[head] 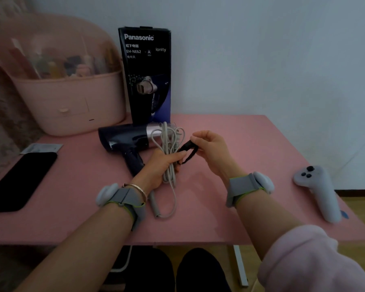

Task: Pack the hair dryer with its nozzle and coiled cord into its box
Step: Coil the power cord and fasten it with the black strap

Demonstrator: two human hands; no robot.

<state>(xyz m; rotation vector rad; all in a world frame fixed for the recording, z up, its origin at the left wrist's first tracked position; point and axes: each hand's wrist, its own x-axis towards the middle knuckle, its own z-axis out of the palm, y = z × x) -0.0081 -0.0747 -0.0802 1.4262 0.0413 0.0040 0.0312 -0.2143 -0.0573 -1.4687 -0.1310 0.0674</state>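
A dark blue hair dryer (122, 139) lies on its side on the pink table (230, 207), its pale pink front end pointing right. Its grey cord (170, 148) is gathered into long loops. My left hand (160, 167) grips the bundle around its middle, just right of the dryer's handle. My right hand (211, 149) pinches a black strap (188, 149) beside the loops. The tall black box (149, 76) stands upright behind the dryer, against the wall. No separate nozzle can be made out.
A pink organiser basket (70, 102) with bottles stands at the back left. A black phone (19, 180) and a small foil packet (41, 148) lie at the left. A grey controller (318, 190) rests near the table's right edge.
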